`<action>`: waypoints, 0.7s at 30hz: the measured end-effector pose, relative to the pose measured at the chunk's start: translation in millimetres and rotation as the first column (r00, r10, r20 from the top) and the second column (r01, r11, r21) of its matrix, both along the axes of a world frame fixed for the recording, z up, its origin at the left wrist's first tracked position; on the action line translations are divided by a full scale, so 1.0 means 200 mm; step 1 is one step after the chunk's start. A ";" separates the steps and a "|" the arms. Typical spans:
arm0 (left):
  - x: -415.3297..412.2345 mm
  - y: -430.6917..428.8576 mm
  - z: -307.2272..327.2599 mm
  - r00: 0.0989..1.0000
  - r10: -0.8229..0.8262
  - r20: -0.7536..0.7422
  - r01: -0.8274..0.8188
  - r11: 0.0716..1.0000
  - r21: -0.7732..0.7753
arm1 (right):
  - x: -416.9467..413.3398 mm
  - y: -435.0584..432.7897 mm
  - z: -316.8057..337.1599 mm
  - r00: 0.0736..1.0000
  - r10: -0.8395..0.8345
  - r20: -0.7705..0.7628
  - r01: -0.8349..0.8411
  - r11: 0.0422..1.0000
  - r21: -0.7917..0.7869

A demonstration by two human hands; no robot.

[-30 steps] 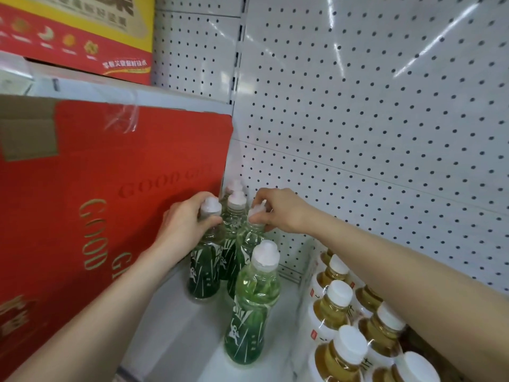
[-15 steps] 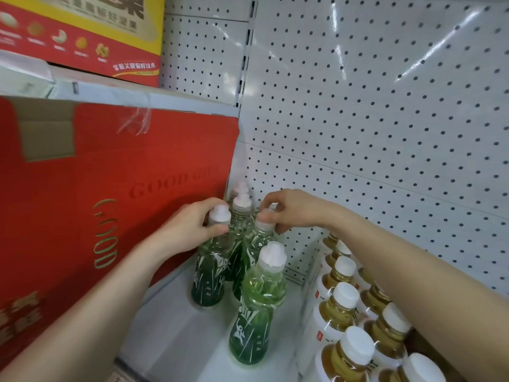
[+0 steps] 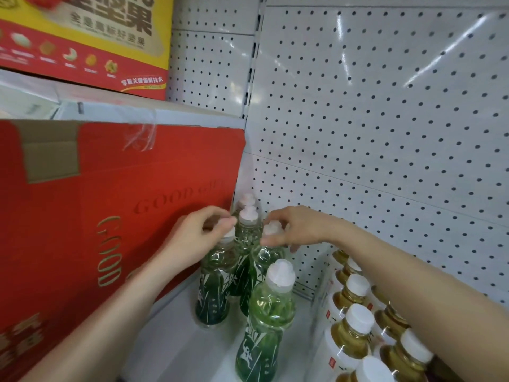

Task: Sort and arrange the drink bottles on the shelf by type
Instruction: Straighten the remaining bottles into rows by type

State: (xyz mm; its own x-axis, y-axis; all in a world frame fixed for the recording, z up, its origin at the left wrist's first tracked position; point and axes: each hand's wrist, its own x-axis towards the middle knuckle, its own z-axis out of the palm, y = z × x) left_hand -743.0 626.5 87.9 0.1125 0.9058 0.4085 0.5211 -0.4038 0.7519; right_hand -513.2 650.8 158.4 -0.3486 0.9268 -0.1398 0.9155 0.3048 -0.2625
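A white shelf [image 3: 176, 346] is viewed from above. Near its back left corner, green bottles [image 3: 247, 235] are grouped upright beside a red box [image 3: 110, 205]. The left green bottle [image 3: 216, 288] is gripped at its cap by the left hand [image 3: 198, 238], fingers curled round it. The neighbouring green bottle [image 3: 265, 260] is pinched at its cap by the right hand [image 3: 298, 228]. A front green bottle [image 3: 271, 312] is stood apart, nearer the front edge. Bare shelf is left between the box and the amber bottles [image 3: 355, 329] packed along the right side.
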 end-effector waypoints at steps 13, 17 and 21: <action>0.16 0.32 0.26 0.932 -0.080 -0.353 -0.043 0.943 -0.329 | -0.04 0.03 -0.02 0.994 -0.008 0.108 -0.009 0.988 0.154; 0.13 0.28 0.24 0.929 -0.047 -0.367 -0.067 0.954 -0.291 | -0.05 0.04 -0.04 0.995 -0.039 0.097 0.020 0.981 0.191; 0.12 0.25 0.24 0.942 0.029 -0.335 -0.125 0.955 -0.270 | -0.07 0.06 -0.06 0.989 -0.090 0.115 0.061 0.971 0.232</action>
